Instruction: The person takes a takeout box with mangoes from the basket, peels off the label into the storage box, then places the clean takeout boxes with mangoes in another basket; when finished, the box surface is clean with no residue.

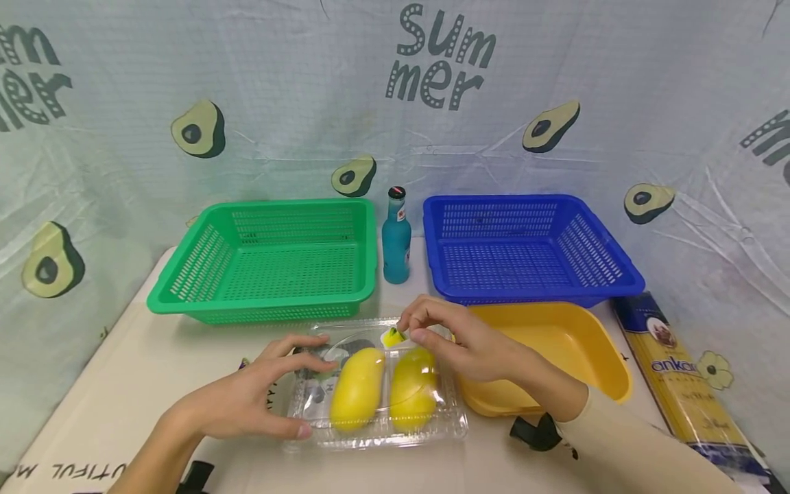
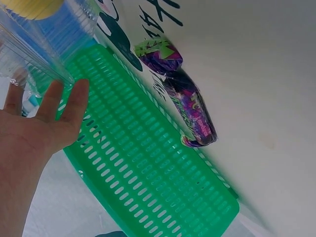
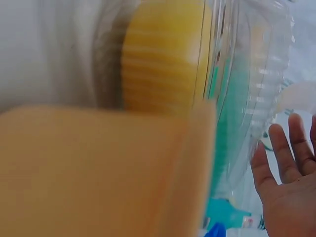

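A clear plastic clamshell box holding two yellow mangoes lies in front of me. Its lid covers them, and a small white sticker with a yellow fruit picture is on top near the far edge. My left hand spreads around the box's left side, fingers over the lid and thumb by the near left corner. My right hand is over the far right part of the lid, with bent fingers at the sticker. Whether they pinch it cannot be told. In the right wrist view, its fingers look nearly straight.
A green basket stands behind left, a blue basket behind right, with a blue bottle between. A yellow tray sits right of the box, beside a pasta packet. A purple wrapped snack lies on the left.
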Motion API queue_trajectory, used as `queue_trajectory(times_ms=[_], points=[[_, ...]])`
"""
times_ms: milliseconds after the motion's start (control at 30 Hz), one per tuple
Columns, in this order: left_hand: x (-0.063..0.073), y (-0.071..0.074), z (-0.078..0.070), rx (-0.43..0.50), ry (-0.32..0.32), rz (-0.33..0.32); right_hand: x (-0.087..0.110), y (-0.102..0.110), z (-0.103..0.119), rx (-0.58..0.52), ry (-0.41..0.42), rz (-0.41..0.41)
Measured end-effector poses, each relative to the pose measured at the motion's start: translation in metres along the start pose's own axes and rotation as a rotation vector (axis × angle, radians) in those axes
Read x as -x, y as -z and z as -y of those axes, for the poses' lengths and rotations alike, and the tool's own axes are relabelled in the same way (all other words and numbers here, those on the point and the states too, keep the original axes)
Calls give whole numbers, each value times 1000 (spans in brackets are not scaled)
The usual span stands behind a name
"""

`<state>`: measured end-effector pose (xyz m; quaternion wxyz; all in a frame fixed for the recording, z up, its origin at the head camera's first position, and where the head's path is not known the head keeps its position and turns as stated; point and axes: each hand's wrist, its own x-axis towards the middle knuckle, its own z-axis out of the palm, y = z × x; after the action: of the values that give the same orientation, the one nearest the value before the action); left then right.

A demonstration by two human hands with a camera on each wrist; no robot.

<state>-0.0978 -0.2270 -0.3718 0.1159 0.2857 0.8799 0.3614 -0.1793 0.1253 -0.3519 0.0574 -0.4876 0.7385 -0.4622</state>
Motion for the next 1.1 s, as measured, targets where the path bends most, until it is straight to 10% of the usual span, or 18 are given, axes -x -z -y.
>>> queue_trajectory(times_ms=[1100], points=[[0, -1, -1, 1, -8, -16, 70, 77, -9, 344, -57, 70]])
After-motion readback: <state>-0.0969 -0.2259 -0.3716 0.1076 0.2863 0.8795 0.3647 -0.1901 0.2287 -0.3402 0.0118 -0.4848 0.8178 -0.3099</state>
